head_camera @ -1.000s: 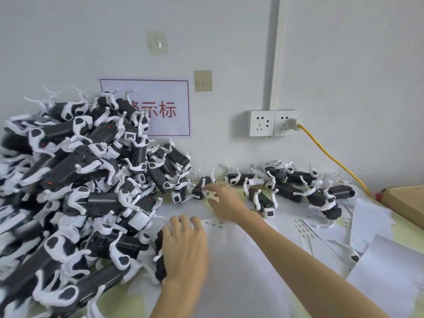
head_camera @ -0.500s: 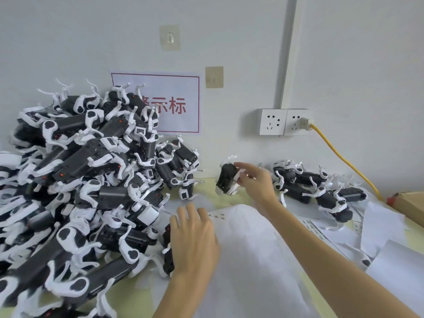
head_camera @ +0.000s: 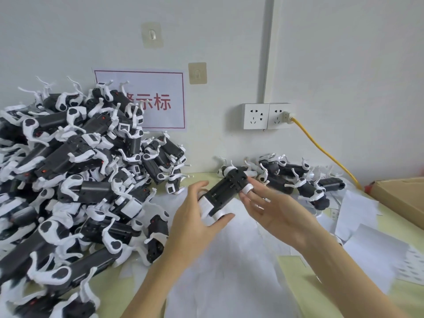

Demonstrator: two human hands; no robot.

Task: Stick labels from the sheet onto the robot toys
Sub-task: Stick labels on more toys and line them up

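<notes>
Above the white paper sheets (head_camera: 224, 267) spread across your table (head_camera: 296, 271), you are holding one black-and-white robot toy (head_camera: 226, 191) between both hands, clear of the surface. Your left hand (head_camera: 195, 216) is cupping its near end, thumb under the white part and fingers curled loosely around the side. Your right hand (head_camera: 273, 210) is spread, with its fingertips (head_camera: 246, 191) touching the toy's far side; whether a label is on a fingertip is too blurred to tell. A large pile of toys (head_camera: 68, 180) is sitting to your left against the wall, and a smaller group of toys (head_camera: 296, 177) is lying to the right, below the wall sockets (head_camera: 266, 115) and yellow cable (head_camera: 325, 154). The toy is looking light and rigid, a hard plastic body with thin white legs that are probably snagging and bending easily. Holding it by the solid black body seems safest, keeping one flat face turned up for the label. The smooth plastic may be slippery.
</notes>
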